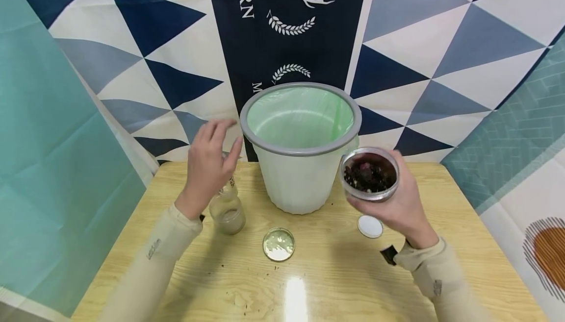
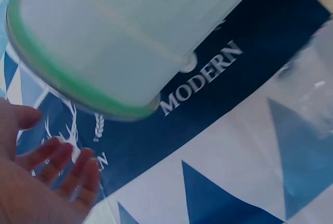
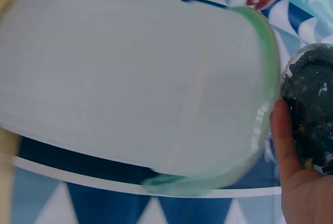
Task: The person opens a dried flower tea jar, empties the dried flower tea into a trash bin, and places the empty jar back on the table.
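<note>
My right hand (image 1: 408, 204) grips a clear round jar (image 1: 370, 174) holding dark, crumbly, soil-like matter with a reddish bit in it. The jar's open mouth is tilted toward the head camera, just right of a white bin (image 1: 293, 180). In the right wrist view, the thumb (image 3: 285, 135) lies along the jar's side, with dark contents showing through. My left hand (image 1: 209, 165) is raised beside the bin's left rim, fingers loosely bent and holding nothing. The left wrist view also shows those fingers (image 2: 60, 169) apart from the bin.
The bin has a grey rim (image 1: 300, 151) and a green liner (image 1: 304, 116). Below my left hand stands a clear container (image 1: 228, 219) with greyish contents. A clear round dish or lid (image 1: 278, 244) and a white disc (image 1: 370, 226) lie on the wooden table (image 1: 247, 287), among dark crumbs.
</note>
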The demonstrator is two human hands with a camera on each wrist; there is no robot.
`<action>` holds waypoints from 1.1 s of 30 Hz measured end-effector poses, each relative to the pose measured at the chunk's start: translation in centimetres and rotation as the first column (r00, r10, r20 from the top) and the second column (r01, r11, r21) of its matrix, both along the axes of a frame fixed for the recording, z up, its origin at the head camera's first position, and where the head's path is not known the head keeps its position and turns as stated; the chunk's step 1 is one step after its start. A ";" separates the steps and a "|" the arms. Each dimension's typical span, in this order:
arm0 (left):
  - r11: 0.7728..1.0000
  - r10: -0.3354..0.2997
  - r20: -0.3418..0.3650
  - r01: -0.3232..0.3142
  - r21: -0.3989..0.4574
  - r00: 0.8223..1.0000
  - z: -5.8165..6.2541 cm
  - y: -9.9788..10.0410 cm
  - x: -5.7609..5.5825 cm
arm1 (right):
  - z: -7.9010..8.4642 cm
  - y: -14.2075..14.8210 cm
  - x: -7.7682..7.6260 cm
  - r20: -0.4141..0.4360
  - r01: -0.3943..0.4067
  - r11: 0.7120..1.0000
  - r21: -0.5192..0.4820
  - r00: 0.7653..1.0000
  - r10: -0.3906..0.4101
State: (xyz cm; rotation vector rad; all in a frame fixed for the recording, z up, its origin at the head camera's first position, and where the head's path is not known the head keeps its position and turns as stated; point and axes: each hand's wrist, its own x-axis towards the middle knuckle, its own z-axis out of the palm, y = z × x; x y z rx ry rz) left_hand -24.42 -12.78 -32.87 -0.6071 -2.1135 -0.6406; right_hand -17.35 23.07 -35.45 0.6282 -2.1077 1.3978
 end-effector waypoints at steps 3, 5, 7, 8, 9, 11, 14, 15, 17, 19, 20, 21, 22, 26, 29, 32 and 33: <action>0.998 0.028 0.137 -0.036 0.054 0.990 2.1 0.4 -1.8 | 2.4 -0.2 -1.1 -0.023 0.024 1.000 -0.019 0.999 -0.025; 0.996 0.029 0.197 -0.044 0.073 0.980 3.3 0.8 -2.8 | 3.8 -0.4 -1.9 -0.039 0.042 0.999 -0.010 0.998 -0.042; 0.996 0.025 0.230 -0.044 0.075 0.973 4.3 1.3 -3.8 | 5.0 -0.7 -2.8 -0.051 0.059 0.998 0.006 0.997 -0.059; 0.996 0.023 0.241 -0.042 0.073 0.970 4.8 1.6 -4.2 | 5.5 -0.8 -3.2 -0.055 0.066 0.998 0.021 0.996 -0.064; 0.997 0.020 0.257 -0.039 0.068 0.966 5.2 2.0 -4.6 | 6.0 -0.9 -3.6 -0.059 0.067 0.997 0.030 0.996 -0.066; 0.998 0.040 0.305 -0.051 0.028 0.952 5.9 2.7 -5.3 | 6.8 -1.2 -4.4 -0.061 0.063 0.997 0.037 0.996 -0.061; 0.992 0.122 0.445 -0.095 -0.082 0.887 6.6 3.7 -6.5 | 7.7 -1.5 -5.5 -0.051 0.061 0.997 0.038 0.997 -0.059; 0.985 0.163 0.497 -0.111 -0.133 0.852 6.8 4.0 -6.9 | 7.9 -1.6 -5.8 -0.045 0.063 0.997 0.038 0.997 -0.061; 0.964 0.243 0.582 -0.129 -0.232 0.776 6.9 4.4 -7.7 | 8.1 -1.7 -6.5 -0.027 0.069 0.996 0.048 0.997 -0.068; 0.942 0.307 0.636 -0.129 -0.311 0.708 6.8 4.7 -8.4 | 8.1 -1.8 -7.0 -0.007 0.073 0.995 0.064 0.997 -0.073; 0.935 0.324 0.653 -0.125 -0.333 0.684 6.8 4.8 -8.7 | 8.1 -1.8 -7.3 0.003 0.077 0.994 0.075 0.997 -0.077; 0.929 0.337 0.666 -0.121 -0.348 0.666 6.7 4.9 -9.0 | 8.1 -1.8 -7.6 0.011 0.082 0.993 0.087 0.996 -0.083; 0.927 0.343 0.675 -0.118 -0.357 0.653 6.6 5.0 -9.2 | 8.1 -1.7 -7.8 0.020 0.086 0.991 0.099 0.996 -0.088; 0.935 0.328 0.698 -0.114 -0.335 0.636 6.3 5.3 -9.9 | 8.5 -1.4 -8.8 0.025 0.118 0.980 0.157 0.992 -0.123; 0.942 0.315 0.702 -0.122 -0.311 0.639 6.2 5.4 -10.1 | 9.5 -1.2 -9.6 0.013 0.147 0.970 0.192 0.988 -0.152; 0.946 0.308 0.699 -0.130 -0.296 0.646 6.2 5.4 -10.2 | 10.8 -1.3 -10.6 0.000 0.186 0.954 0.236 0.982 -0.191; 0.947 0.306 0.700 -0.133 -0.291 0.646 6.2 5.4 -10.3 | 11.2 -1.4 -10.9 -0.004 0.195 0.948 0.253 0.980 -0.200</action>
